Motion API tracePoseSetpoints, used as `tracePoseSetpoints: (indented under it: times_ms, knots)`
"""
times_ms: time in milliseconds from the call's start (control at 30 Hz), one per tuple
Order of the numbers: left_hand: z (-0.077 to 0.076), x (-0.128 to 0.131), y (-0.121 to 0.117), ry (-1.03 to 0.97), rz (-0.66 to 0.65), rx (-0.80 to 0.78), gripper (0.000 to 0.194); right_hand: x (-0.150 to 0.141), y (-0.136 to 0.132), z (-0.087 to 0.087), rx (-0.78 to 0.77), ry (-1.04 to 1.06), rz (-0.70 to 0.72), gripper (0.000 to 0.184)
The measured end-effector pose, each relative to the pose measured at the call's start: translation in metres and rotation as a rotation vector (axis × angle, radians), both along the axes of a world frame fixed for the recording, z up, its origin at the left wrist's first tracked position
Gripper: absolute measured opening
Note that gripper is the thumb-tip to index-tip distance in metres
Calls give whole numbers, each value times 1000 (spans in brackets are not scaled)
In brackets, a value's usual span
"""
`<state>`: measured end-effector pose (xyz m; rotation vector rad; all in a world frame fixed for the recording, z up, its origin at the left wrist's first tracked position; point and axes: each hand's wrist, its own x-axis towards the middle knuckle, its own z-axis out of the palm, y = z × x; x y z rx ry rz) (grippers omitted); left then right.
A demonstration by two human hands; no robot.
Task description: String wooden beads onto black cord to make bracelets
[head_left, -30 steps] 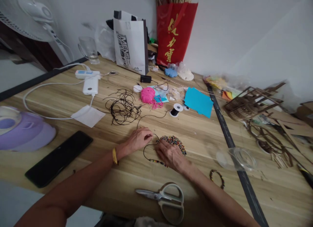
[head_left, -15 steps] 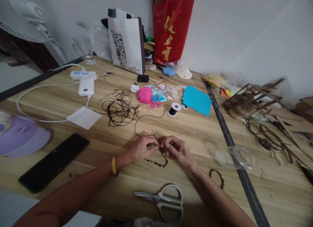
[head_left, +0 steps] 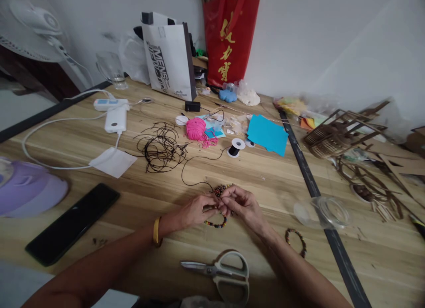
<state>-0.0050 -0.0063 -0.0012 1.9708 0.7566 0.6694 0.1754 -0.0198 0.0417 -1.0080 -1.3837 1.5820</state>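
Observation:
My left hand and my right hand meet fingertip to fingertip above the wooden table, each in a closed pinch. Between them they grip thin black cord, though the exact spot is hidden by the fingers. A short row of strung multicoloured beads curves in a U below the fingertips. Just behind them lies a heap of small loose beads, partly covered by my hands. The cord trails back to a white-rimmed spool of black cord.
Scissors lie near the front edge, a finished bead bracelet to the right. A black phone rests at left. Behind are tangled black cord, pink yarn and blue sheets; a clear container stands right.
My right hand has lifted off the bead heap and come to my left hand's fingertips. The strung beads have been drawn into a curve under both hands. The view has shifted slightly.

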Motion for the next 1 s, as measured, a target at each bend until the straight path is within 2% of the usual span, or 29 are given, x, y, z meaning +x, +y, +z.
tracePoseSetpoints:
  times_ms: [267,500,633,800,1000]
  knots:
    - [5,0,-1,83,-17,-89,15,9,1,-11,-32,12,-25,26]
    - [-1,1,-3,140,16,-75,12,22,-10,-36,-15,-79,-105,29]
    - [0,1,-1,182,1,-18,11,29,-18,-47,172,-238,-165,24]
    - [1,1,2,138,-13,48,9,31,-25,-49,497,-403,-107,18]
    - [9,1,5,299,-46,94,11,30,-29,-49,647,-429,11,14]
